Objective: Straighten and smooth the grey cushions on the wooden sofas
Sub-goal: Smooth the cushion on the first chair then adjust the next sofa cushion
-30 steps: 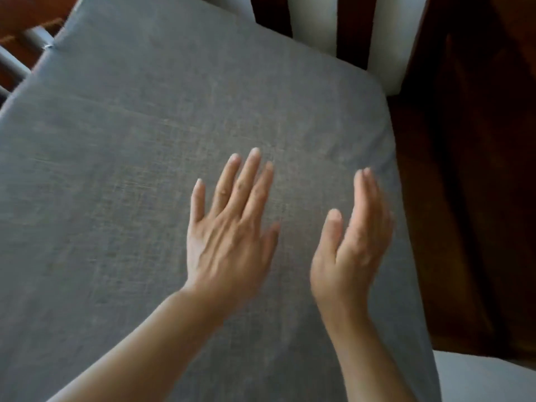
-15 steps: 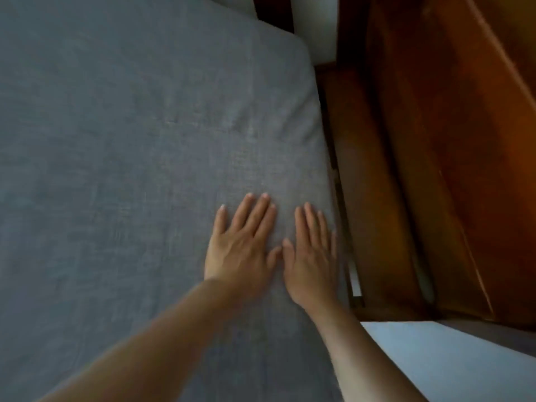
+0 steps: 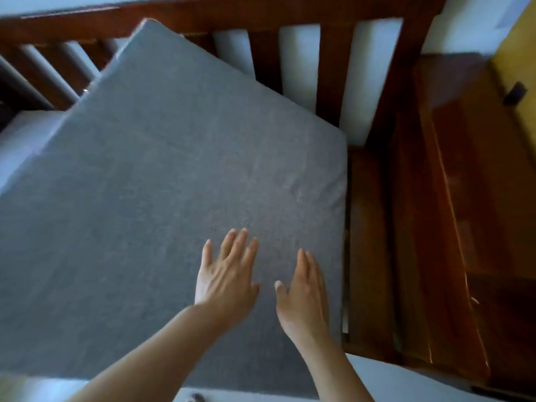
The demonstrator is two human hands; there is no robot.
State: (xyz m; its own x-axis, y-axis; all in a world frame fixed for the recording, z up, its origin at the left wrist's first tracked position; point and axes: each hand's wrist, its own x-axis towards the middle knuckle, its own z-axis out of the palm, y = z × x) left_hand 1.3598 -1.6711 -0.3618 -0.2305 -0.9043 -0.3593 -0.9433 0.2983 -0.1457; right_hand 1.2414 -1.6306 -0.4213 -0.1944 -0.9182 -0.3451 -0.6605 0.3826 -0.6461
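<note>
- the grey cushion point(image 3: 174, 184) fills most of the frame, lying on the seat of the wooden sofa point(image 3: 336, 62), whose slatted back runs across the top.
- it sits skewed: one corner pokes up toward the upper left against the slats, and its long right edge runs down beside the brown armrest point(image 3: 377, 227) at centre right.
- the left hand point(image 3: 224, 281) lies flat near the lower middle, fingers straight and slightly fanned, pointing toward the top of the frame; it seems to rest on the fabric, though blur makes the contact hard to confirm.
- the right hand point(image 3: 303, 297) is just beside it, closer to the cushion's right edge, fingers straight and together, thumb out toward the other hand. it looks tilted on its edge, so i cannot tell whether the palm touches.
- neither hand grips or pinches anything.
- what matters next: nearly all the unsmoothed cloth stretches away from the hands toward the top and upper left, so a sweep would go outward that way; the right hand is nearer the edge that needs squaring to the armrest.
- compared with half a second ago, the hands are no longer side by side with thumbs almost touching; a gap has opened between them.
- the view has also pulled back, now showing the slats and the cushion's far corner.
</note>
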